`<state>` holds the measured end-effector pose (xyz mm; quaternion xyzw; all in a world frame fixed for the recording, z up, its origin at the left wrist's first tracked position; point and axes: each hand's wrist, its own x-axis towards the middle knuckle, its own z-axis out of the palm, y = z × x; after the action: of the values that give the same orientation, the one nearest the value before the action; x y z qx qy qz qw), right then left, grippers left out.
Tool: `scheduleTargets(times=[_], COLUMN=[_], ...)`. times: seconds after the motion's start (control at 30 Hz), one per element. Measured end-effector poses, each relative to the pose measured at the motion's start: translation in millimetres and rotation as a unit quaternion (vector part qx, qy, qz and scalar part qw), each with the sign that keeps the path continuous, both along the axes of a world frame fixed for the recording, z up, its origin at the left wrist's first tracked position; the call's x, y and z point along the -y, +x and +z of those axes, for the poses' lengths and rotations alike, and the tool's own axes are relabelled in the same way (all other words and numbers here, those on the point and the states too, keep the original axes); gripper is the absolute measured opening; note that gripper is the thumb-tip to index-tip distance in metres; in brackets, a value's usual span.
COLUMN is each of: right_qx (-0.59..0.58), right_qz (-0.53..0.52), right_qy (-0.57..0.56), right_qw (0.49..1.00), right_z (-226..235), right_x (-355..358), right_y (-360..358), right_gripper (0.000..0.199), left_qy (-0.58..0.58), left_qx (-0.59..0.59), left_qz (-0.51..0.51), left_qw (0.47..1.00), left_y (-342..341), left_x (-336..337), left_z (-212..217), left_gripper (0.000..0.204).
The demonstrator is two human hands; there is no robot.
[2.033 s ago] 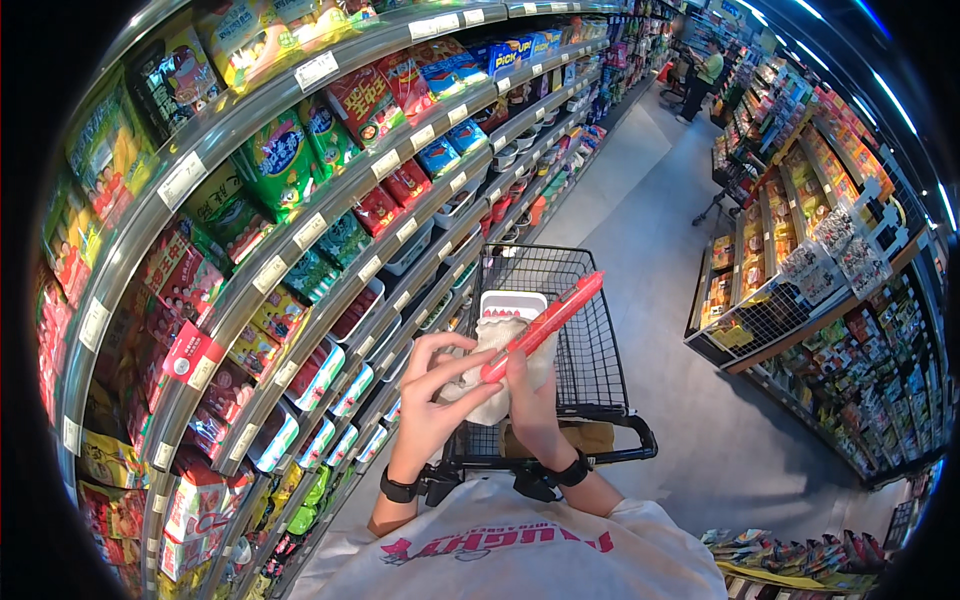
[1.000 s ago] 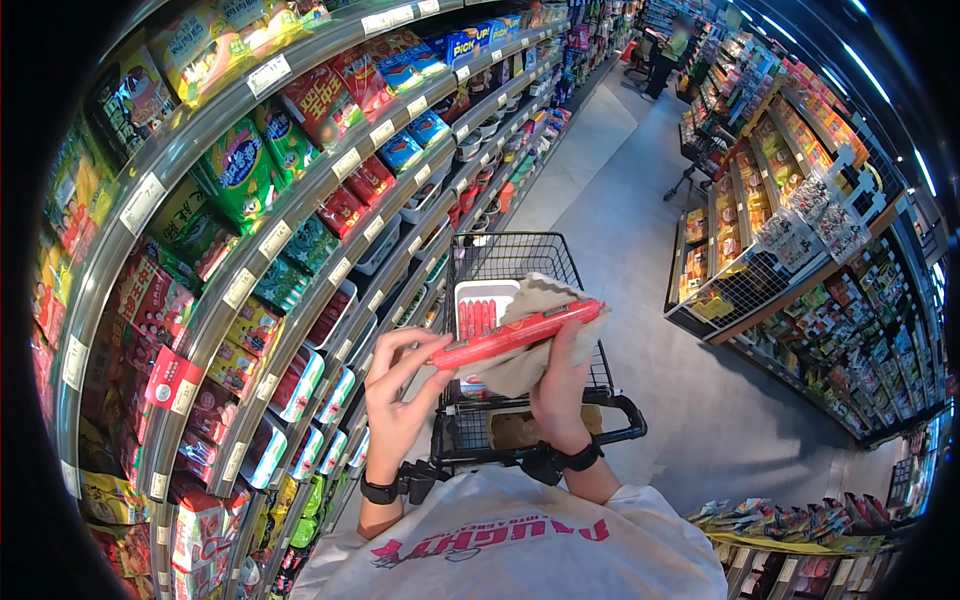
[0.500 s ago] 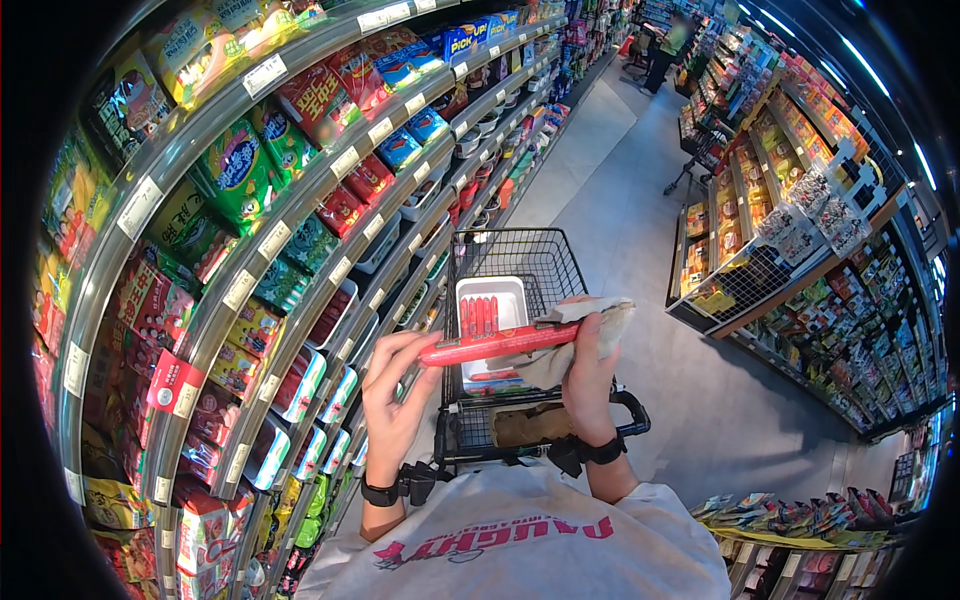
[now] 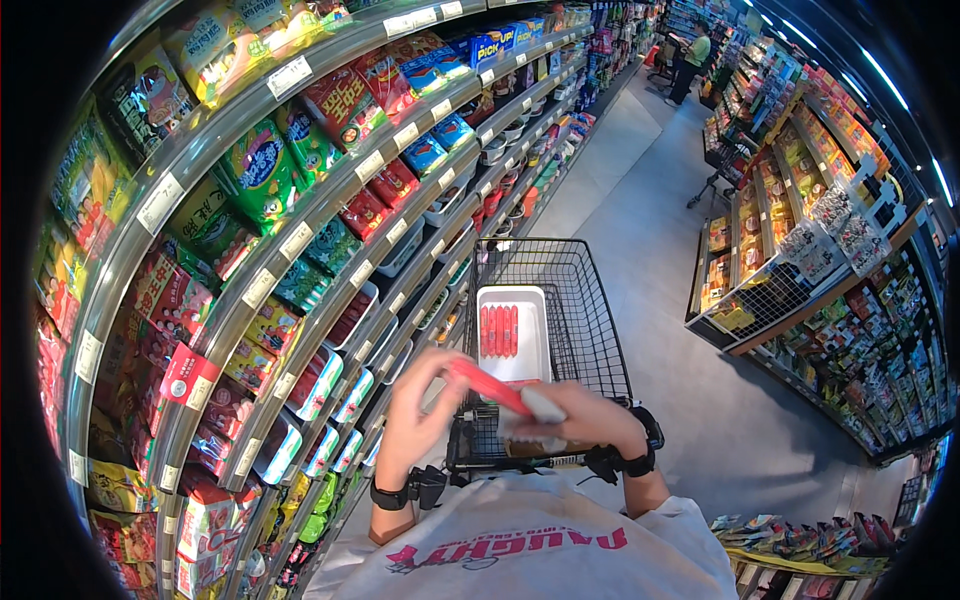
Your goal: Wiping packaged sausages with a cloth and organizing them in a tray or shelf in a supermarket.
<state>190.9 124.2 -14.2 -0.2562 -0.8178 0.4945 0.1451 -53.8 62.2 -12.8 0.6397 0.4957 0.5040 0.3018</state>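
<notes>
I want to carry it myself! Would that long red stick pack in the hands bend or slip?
The red stick pack probably stays fairly stiff: it spans between the left hand and right hand without sagging. Its wrapper looks glossy, so it may be slippery. It seems light, pinched mostly by fingertips.

A supermarket aisle with a pale grey floor (image 4: 640, 200) runs ahead. Curved shelves (image 4: 300, 240) packed with bright snack bags line the left — wire-fronted racks (image 4: 790, 270) stand to the right. Far off, a person (image 4: 692, 60), perhaps with a trolley.
</notes>
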Motion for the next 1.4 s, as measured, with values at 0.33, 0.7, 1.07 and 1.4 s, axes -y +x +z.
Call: scheduleTargets(times=[0.33,0.7,1.07,1.4], right_qx=[0.007,0.151,0.221,0.289], right_qz=[0.056,-0.162,-0.117,-0.380], right_qy=[-0.201,0.017,-0.012,-0.018], right_qw=[0.978,0.975,0.968,0.878], right_z=[-41,-229,-433,-486], right_x=[-8,-172,-190,-223], right_y=[-15,-35,-38,-59], right_gripper=[0.032,0.039,0.047,0.043], left_qy=[-0.123,-0.215,-0.314,-0.382], left_qx=[-0.066,-0.051,0.032,0.048], left_qz=[-0.105,0.131,0.283,0.342], left_qw=[0.985,0.966,0.906,0.857], left_y=[8,-9,-11,-2], left_x=[1,27,54,62], left_z=[-18,-48,-110,-146], left_gripper=[0.025,0.032,0.020,0.020])
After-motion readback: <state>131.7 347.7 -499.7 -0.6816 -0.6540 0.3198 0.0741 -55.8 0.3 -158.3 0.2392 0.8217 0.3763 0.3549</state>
